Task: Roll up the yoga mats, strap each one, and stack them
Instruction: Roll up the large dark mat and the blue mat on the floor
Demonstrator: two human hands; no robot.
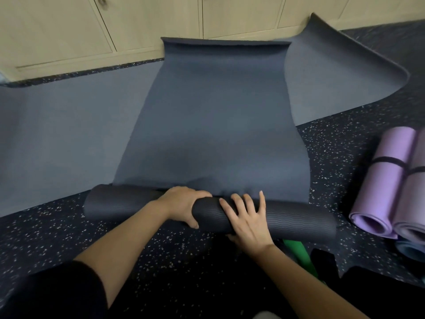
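Head view: the dark mat (213, 116) lies half rolled on the speckled floor (69, 238); left hand (184, 203) wraps around the roll's middle, right hand (248, 217) rests spread flat on top just beside it

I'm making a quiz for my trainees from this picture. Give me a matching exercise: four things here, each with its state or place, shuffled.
Things:
1. dark mat
2. purple mats
3. left hand
4. green roll

States:
A. rolled and strapped, at right
B. gripping the roll
C. partly rolled
D. mostly hidden behind the right forearm

Pairs: 1-C, 2-A, 3-B, 4-D
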